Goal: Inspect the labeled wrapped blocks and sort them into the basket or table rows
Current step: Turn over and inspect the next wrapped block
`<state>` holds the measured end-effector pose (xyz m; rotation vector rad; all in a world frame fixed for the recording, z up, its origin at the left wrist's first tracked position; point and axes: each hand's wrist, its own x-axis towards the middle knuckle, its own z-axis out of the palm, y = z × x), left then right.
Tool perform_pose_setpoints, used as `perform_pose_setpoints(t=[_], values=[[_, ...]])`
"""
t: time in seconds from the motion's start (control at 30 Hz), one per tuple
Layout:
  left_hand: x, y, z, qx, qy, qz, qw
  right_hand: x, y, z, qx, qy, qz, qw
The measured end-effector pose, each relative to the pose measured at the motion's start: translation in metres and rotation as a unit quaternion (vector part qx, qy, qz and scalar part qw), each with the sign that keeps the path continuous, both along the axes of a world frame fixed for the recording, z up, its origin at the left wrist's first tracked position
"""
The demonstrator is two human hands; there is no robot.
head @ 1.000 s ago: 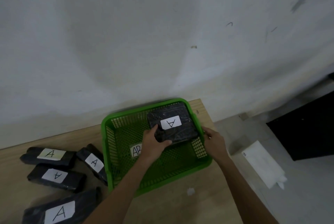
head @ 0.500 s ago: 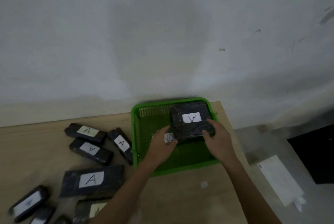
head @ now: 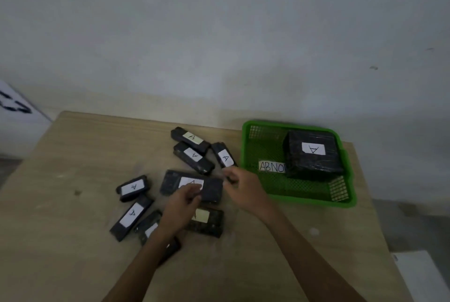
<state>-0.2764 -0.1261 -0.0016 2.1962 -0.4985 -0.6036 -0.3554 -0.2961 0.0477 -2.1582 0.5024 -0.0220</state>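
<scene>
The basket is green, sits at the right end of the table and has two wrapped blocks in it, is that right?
Not quite. The head view shows only one wrapped block in it. The rest holds: the basket is green and sits at the right end of the table.

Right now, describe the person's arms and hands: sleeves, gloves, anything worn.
Both the left hand and the right hand are bare, with no gloves. The left forearm and right forearm are uncovered down to the frame's edge, so no sleeve shows. No watch, band or ring is visible, though the picture is dim.
</scene>
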Motion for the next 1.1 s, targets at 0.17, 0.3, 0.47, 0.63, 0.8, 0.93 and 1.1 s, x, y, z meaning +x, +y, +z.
perform_pose_setpoints(t=[0.17,0.3,0.47,0.63,0.8,0.93,1.1], values=[[-0.003,0.040,-0.029,0.045,0.036,0.067,0.996,-0.005,0.041,-0.054,0.009,0.137,0.053,0.989],[-0.014,0.038,-0.023,0.053,0.139,0.123,0.981,-0.013,0.066,-0.083,0.045,0.228,-0.072,0.970],[-0.016,0.031,-0.026,0.070,0.161,0.158,0.972,-0.021,0.077,-0.097,0.165,0.241,-0.162,0.942],[-0.018,0.030,-0.021,0.047,0.166,0.207,0.963,-0.032,0.072,-0.090,0.212,0.213,-0.196,0.933],[-0.023,0.035,0.010,-0.082,0.219,0.254,0.939,-0.051,0.061,-0.055,0.263,0.146,-0.221,0.928],[-0.035,0.039,0.036,-0.160,0.221,0.254,0.928,-0.067,0.059,-0.008,0.301,0.053,-0.235,0.923],[-0.061,0.040,0.062,-0.207,0.250,0.241,0.915,-0.079,0.057,0.040,0.361,-0.020,-0.230,0.904]])
